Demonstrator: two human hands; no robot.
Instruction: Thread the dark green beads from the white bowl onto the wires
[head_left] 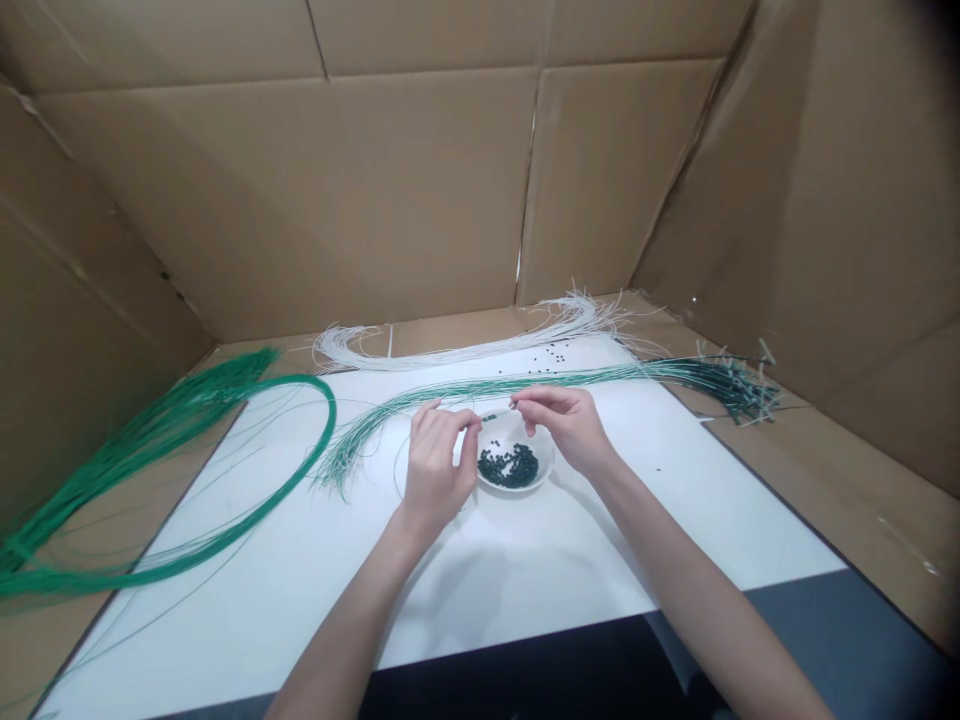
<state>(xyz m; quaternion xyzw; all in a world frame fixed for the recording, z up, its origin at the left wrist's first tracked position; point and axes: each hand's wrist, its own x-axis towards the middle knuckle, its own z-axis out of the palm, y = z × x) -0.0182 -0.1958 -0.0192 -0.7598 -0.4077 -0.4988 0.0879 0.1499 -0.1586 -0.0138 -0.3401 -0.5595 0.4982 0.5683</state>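
My left hand [437, 460] is closed in a pinch on a thin strand above the bowl. A few small dark green beads [490, 417] sit on this strand, just right of my left fingertips. My right hand [568, 424] pinches the strand's other side, its fingertips higher than the left ones; a small dark bit shows there, too small to name. Under both hands stands a shallow white bowl [547, 465] with a heap of dark green beads [519, 470] in it. From behind my left hand, a thin loop of strand curves down onto the white board.
A large coil of green strands [328, 425] lies on the left. Across the board behind my hands runs a green bundle [450, 388], its knotted ends [739, 385] at right. Farther back are a white bundle [465, 355] and loose beads [551, 357]. Cardboard walls [420, 200] surround the board [712, 520].
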